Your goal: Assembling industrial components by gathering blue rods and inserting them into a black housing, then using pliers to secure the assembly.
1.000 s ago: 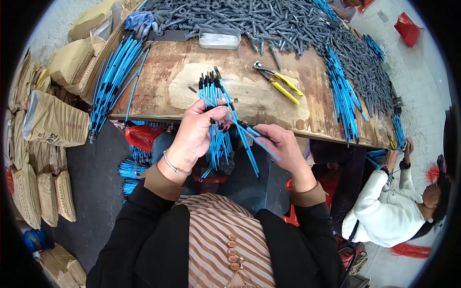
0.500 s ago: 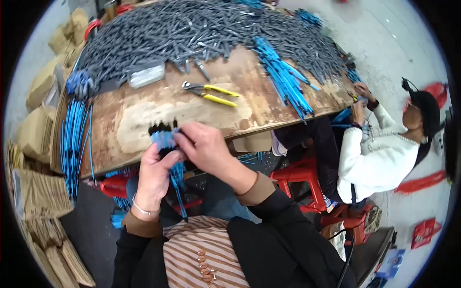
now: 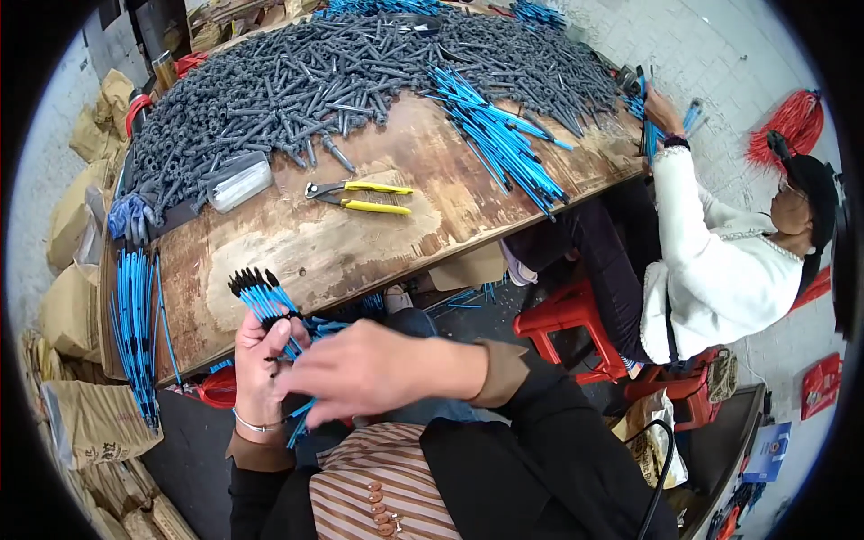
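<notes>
Closed around a bundle of thin blue rods with black tips [image 3: 261, 295], my left hand [image 3: 258, 373] is in front of the table's near edge. The tips fan out above its thumb, and the lower ends hang below toward my lap. My right hand [image 3: 360, 371] is beside the bundle, in front of its lower part. Motion smears its fingers, so I cannot tell whether they grip anything. Past the hands, yellow-handled pincers [image 3: 360, 198] lie on the wooden table [image 3: 297, 247].
A large heap of grey plastic wall plugs [image 3: 270, 99] covers the table's far side. Blue rods [image 3: 504, 144] lie to the right, more rods [image 3: 135, 333] at the left edge. A clear box [image 3: 241, 183] stands by the heap. A co-worker [image 3: 711, 243] sits right, near a red stool [image 3: 576, 328].
My right hand has dropped from the bundle's upper end to its lower part. The bundle has moved left and down, its black tips now uncovered. The co-worker's arm has reached farther out.
</notes>
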